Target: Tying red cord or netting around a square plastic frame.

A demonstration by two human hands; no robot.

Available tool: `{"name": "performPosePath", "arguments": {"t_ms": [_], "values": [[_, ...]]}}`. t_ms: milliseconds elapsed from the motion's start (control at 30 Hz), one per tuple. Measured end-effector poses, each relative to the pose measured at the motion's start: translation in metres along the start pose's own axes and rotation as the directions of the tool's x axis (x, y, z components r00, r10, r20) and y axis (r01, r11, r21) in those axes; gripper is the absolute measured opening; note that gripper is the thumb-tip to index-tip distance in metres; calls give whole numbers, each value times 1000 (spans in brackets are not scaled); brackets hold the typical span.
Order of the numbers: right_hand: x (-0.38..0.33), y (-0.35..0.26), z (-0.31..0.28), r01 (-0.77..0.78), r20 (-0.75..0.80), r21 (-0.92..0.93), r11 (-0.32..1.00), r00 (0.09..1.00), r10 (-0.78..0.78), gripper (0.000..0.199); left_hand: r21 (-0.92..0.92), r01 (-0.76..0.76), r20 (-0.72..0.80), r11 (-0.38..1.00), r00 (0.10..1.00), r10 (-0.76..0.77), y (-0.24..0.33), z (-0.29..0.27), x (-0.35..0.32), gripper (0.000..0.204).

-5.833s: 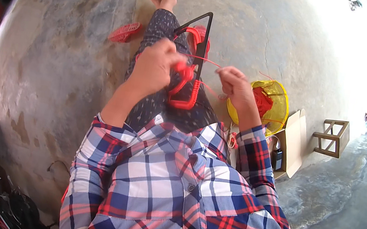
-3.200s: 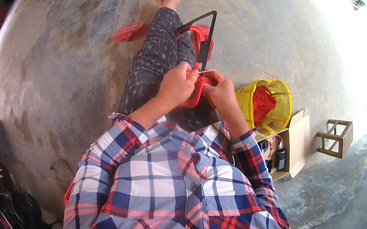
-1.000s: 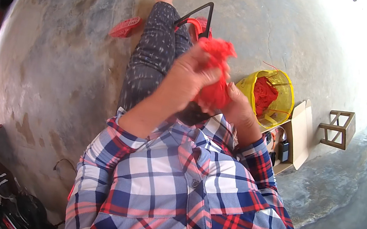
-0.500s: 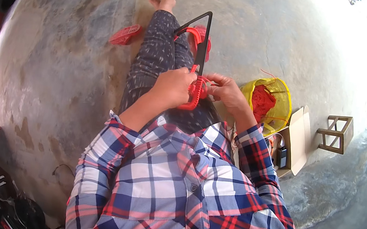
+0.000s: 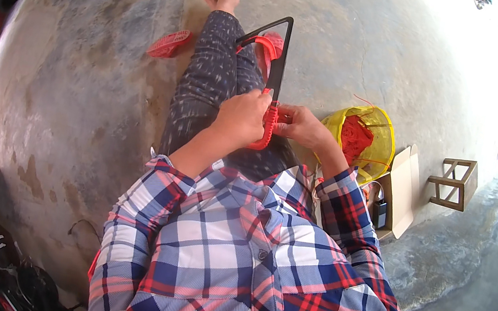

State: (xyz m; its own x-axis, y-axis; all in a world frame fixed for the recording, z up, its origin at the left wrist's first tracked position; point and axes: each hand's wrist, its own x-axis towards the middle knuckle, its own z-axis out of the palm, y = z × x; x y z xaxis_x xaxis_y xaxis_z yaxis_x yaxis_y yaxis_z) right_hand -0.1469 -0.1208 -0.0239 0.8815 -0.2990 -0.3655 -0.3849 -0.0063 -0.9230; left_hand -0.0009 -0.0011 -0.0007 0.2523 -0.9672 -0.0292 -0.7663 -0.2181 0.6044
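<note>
A black angular frame [image 5: 285, 49] stands over my lap, its lower part covered in ridged red cord wrapping [image 5: 270, 129]. My left hand [image 5: 243, 117] is closed round the frame beside the wrapped part. On the other side, my right hand [image 5: 301, 127] has its fingers pinched together against the red cord at the frame's edge. A curved red band [image 5: 261, 41] joins the frame higher up. What lies under my left fingers is hidden.
To the right, a yellow mesh basket [image 5: 389, 143] holds red cord [image 5: 355, 137] beside an open cardboard box [image 5: 402, 191]. A small wooden stool [image 5: 455, 185] stands farther right. One red slipper [image 5: 169, 43] lies left of my outstretched legs [image 5: 199, 81].
My right hand has drawn in against the wrapped edge, its fingers closer together. The left hand has shifted slightly right, and the frame has tilted a little to the right.
</note>
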Motion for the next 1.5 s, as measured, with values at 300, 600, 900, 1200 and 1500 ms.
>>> {"name": "performPosePath", "arguments": {"t_ms": [300, 600, 900, 1200, 1500], "values": [[-33, -13, -38, 260, -516, 531, 807, 854, 64, 33, -518, 65, -138, 853, 978, -158, -32, 13, 18, 27], [-105, -26, -82, 652, -542, 736, 184, 730, -417, 46, -911, 383, 342, 150, 908, -243, -26, 35, 26, 43], [-54, -12, -17, 376, -490, 641, 669, 871, -21, 22, -919, 336, 279, 207, 924, -260, -24, 39, 21, 39], [-51, -49, -4, 348, -453, 568, 746, 889, -69, 8, -928, 344, 301, 141, 919, -255, -18, 36, 20, 40], [-73, -80, 40, 270, -358, 631, 727, 933, -35, 18, -926, 346, 298, 153, 916, -268, -25, 42, 24, 41]]}}
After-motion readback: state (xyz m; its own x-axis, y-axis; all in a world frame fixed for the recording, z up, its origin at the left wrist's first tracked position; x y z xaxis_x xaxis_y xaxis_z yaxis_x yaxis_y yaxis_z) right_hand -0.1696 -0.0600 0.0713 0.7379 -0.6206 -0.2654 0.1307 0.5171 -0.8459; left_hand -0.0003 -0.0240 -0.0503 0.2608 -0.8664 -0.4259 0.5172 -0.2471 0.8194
